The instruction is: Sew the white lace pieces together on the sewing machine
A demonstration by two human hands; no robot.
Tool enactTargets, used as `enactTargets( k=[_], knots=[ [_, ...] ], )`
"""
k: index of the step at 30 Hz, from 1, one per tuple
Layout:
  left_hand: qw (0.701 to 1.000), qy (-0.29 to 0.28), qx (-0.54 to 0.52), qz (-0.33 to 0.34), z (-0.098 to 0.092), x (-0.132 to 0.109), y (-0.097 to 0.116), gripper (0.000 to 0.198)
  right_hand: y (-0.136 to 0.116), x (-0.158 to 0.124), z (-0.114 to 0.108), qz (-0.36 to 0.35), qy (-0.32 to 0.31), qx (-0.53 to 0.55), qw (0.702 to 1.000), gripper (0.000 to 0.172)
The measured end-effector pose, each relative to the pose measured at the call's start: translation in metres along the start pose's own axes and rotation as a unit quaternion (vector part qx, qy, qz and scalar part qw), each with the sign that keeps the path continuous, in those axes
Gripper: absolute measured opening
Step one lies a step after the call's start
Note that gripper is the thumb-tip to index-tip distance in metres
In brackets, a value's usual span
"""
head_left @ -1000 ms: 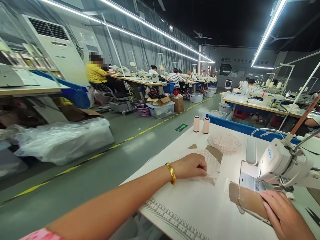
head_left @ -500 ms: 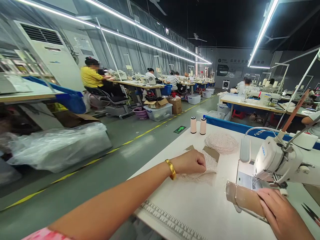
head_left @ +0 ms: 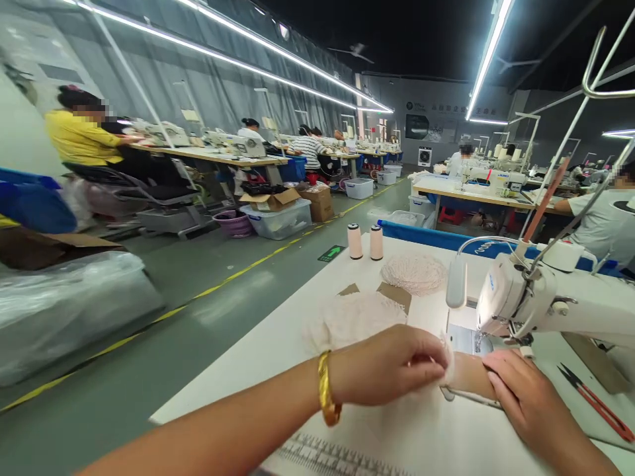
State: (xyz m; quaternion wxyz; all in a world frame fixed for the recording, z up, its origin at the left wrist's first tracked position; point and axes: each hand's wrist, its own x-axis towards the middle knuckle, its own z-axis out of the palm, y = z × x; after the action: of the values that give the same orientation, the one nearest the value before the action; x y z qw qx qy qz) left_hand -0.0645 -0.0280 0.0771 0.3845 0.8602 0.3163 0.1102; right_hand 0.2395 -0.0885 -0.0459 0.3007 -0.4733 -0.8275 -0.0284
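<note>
Head view: the left hand (head_left: 391, 363) pinches a small lace piece (head_left: 448, 360) against the end of a brown card strip (head_left: 469, 375) on the white counter (head_left: 278, 344). The right hand (head_left: 526, 396) lies flat and unclenched on that strip, just in front of the sewing machine (head_left: 546, 301). A lace pile (head_left: 354, 317) sits behind the left hand, with two thread spools (head_left: 354, 241) farther back.
</note>
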Motion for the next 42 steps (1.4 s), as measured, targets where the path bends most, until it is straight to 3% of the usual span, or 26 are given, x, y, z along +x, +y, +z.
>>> enactTargets(
  k=[3,5,9,12,14,19,22,25,29,31,34,38,42],
  knots=[
    [0.999,0.011,0.035,0.034,0.015,0.010,0.010,0.024,-0.013,0.007,-0.013,0.071,-0.036,0.057,0.995,0.025],
    [0.993,0.047,0.107,-0.002,0.021,0.021,0.003,0.021,-0.021,0.012,-0.018,0.097,-0.056,0.089,0.990,0.025],
    [0.978,0.042,0.197,-0.054,0.035,0.047,-0.014,0.020,-0.034,0.016,-0.013,0.105,-0.078,0.113,0.985,0.028],
    [0.984,0.021,0.176,-0.030,0.047,0.059,-0.019,0.008,-0.039,0.018,-0.013,0.103,-0.108,0.117,0.982,0.030],
    [0.987,0.007,0.157,-0.008,0.052,0.064,-0.018,0.013,-0.039,0.019,-0.022,0.116,-0.142,0.142,0.973,0.027],
    [0.991,-0.002,0.137,-0.006,0.054,0.065,-0.010,0.017,-0.032,0.025,-0.056,0.241,-0.232,0.181,0.925,0.029],
    [0.992,0.001,0.128,-0.015,0.056,0.065,-0.007,0.012,-0.030,0.026,-0.062,0.261,-0.259,0.179,0.912,0.021],
    [0.993,0.026,0.116,-0.007,0.063,0.068,-0.010,0.011,-0.032,0.025,-0.053,0.253,-0.234,0.171,0.923,0.008],
    [0.996,0.052,0.069,0.032,0.069,0.071,-0.018,0.006,-0.036,0.021,-0.040,0.239,-0.159,0.145,0.947,0.009],
    [0.998,0.042,0.005,0.036,0.069,0.071,-0.019,0.009,-0.039,0.021,-0.038,0.238,-0.138,0.185,0.944,0.002],
    [0.995,0.029,-0.097,0.018,0.068,0.070,-0.018,0.009,-0.042,0.022,-0.036,0.259,-0.112,0.246,0.927,0.022],
    [0.987,0.053,-0.153,-0.010,0.069,0.070,-0.017,0.012,-0.043,0.024,-0.029,0.277,-0.096,0.251,0.922,0.007],
    [0.985,0.031,-0.170,-0.015,0.069,0.068,-0.018,0.018,-0.046,0.022,-0.027,0.260,-0.068,0.222,0.937,0.010]
  ],
)
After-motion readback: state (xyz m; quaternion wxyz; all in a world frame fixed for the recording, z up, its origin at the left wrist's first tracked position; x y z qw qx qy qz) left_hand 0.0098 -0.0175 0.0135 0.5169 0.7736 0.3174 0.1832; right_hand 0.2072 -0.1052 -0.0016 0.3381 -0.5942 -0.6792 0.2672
